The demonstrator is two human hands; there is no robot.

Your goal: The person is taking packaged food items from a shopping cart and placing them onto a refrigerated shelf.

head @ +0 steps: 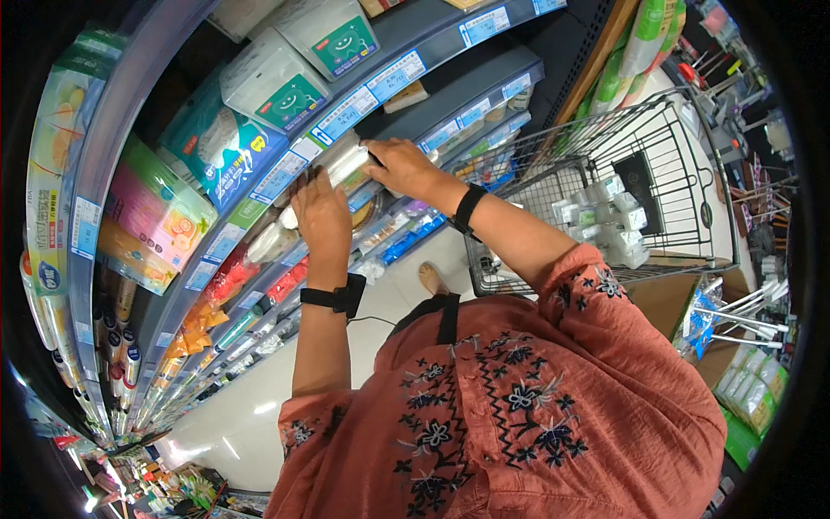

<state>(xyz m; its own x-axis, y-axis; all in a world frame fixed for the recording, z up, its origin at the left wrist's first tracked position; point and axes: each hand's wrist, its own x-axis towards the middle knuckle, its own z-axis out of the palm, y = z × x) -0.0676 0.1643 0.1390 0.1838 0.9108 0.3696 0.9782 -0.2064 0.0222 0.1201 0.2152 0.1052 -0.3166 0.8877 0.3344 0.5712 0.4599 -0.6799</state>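
Both hands reach into a store shelf, below a shelf edge point(337, 123) lined with blue price labels. My right hand point(399, 168) has its fingers bent at the right end of a clear, shiny plastic-wrapped pack point(347, 162); a small dark thing shows by its fingertips, and whether it grips the pack is unclear. At the pack's left, my left hand point(321, 211) is held fairly flat, its fingers towards the shelf; what its palm touches is hidden. White plastic-wrapped goods point(272, 241) lie left of that hand. Clear tubs with green labels point(292, 97) stand on the shelf above.
A wire shopping cart point(480, 259) stands at the right, holding several small clear boxes point(609, 214). Blue-and-teal packs point(224, 143) and pink-green packs point(155, 214) fill the upper left shelf. Cardboard boxes point(655, 298) and white-handled goods point(746, 311) are behind the cart.
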